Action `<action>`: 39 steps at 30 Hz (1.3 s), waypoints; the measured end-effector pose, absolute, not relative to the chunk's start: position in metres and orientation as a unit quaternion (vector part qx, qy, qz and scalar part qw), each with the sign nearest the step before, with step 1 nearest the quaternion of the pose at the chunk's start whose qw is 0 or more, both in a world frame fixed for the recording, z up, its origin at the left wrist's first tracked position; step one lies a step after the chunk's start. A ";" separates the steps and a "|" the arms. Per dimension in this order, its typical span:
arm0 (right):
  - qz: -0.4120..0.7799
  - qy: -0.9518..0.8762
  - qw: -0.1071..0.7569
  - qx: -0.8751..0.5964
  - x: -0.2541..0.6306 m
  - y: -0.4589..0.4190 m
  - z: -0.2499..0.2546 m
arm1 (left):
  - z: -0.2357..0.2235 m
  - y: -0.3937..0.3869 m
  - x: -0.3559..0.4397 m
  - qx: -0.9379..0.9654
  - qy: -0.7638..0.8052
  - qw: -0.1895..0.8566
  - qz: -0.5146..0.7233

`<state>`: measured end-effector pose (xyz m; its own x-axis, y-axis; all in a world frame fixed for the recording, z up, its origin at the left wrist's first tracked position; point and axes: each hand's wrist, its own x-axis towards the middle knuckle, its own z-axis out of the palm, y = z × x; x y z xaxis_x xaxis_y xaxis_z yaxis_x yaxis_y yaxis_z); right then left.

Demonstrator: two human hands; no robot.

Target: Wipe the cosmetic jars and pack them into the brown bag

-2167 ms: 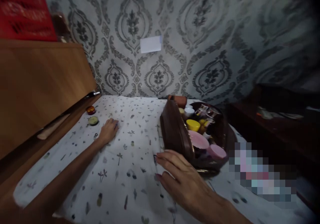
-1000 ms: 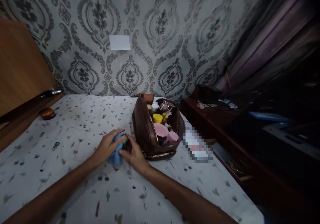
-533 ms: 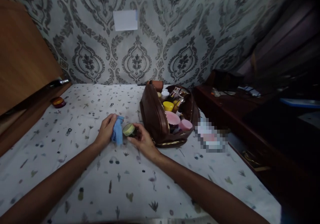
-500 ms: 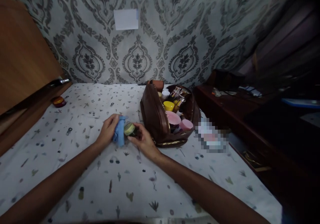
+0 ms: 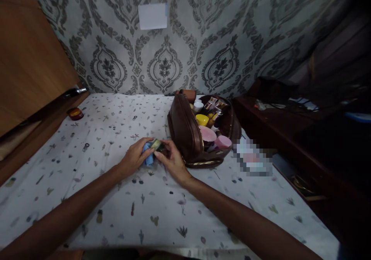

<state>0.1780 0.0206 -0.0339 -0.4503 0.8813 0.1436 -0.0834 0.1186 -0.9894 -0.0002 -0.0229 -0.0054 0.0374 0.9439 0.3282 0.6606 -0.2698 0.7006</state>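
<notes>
Small jar (image 5: 155,144) and blue cloth (image 5: 148,158) held together in two hands

With the small jar taken as the clock's centre and twelve set toward the wall (image 5: 165,74), its pale greenish top is seen tilted over toward the left hand (image 5: 135,156). The blue cloth is clamped in that hand, at about eight o'clock, and is pressed against the jar. The jar's darker side is gripped by the right hand (image 5: 174,161), at four o'clock, with thumb and fingers closed on it. Whether the white printed sheet (image 5: 116,209) beneath is touched by the jar cannot be told.

At two to three o'clock, near the right hand, a brown bag (image 5: 185,132) is stood unzipped. Inside it, a yellow lid (image 5: 202,119), two pink lids (image 5: 208,134) and a white cap (image 5: 198,106) can be seen among other containers. A pixelated item (image 5: 252,158) is placed just beyond the bag, at three o'clock. At ten o'clock, well apart from the hands, an amber-topped jar (image 5: 75,113) is set upright on the sheet near a wooden cabinet (image 5: 31,62). At twelve, a white paper (image 5: 152,16) is displayed on the wall.
</notes>
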 end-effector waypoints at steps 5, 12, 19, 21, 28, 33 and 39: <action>0.602 -0.607 0.405 -0.324 0.176 0.017 -0.032 | -0.002 -0.027 0.000 0.688 0.607 0.152 0.368; 0.558 -0.649 0.405 -0.323 0.177 0.018 -0.030 | -0.004 -0.029 0.005 0.736 0.521 0.049 0.430; 0.539 -0.670 0.384 -0.336 0.177 0.019 -0.036 | -0.005 -0.026 0.004 0.794 0.488 0.064 0.356; 0.534 -0.683 0.374 -0.328 0.177 0.017 -0.036 | -0.003 -0.026 0.002 0.772 0.515 0.092 0.360; 0.523 -0.731 0.340 -0.275 0.180 0.010 -0.034 | 0.005 -0.024 0.002 0.682 0.575 0.176 0.417; 0.454 -0.787 0.340 -0.240 0.183 0.010 -0.032 | 0.001 -0.019 0.002 0.619 0.598 0.251 0.443; 0.444 -0.806 0.335 -0.202 0.184 0.012 -0.029 | 0.000 -0.017 0.000 0.580 0.574 0.308 0.489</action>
